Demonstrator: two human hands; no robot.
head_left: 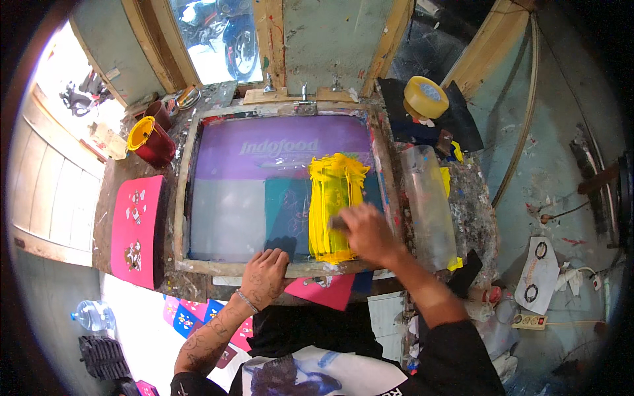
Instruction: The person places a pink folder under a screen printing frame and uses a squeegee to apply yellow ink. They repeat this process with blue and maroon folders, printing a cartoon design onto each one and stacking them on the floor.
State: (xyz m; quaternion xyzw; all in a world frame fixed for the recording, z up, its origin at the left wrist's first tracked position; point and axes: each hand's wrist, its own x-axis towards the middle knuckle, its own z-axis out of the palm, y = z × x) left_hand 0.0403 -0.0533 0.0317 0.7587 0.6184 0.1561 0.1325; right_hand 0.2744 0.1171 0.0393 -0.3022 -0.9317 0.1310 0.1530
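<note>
A wooden-framed printing screen [181, 218] lies on the workbench before me, its mesh part purple and part grey-green. Thick yellow ink [323, 198] covers a broad upright band on the mesh's right side. Over that band my right hand [368, 232], slightly blurred, grips a small dark squeegee [338, 224], mostly hidden by the fingers. My left hand [265, 265] is closed over the near rail of the frame. Below that rail a pink printed sheet [323, 290] sticks out toward me.
Left on the bench are a pink printed sheet [137, 228] and a red pot [153, 142] with a yellow rim. To the right lie a clear plastic sheet [429, 204] and a roll of yellowish tape [426, 97]. Metal clamps [304, 92] stand at the far rail.
</note>
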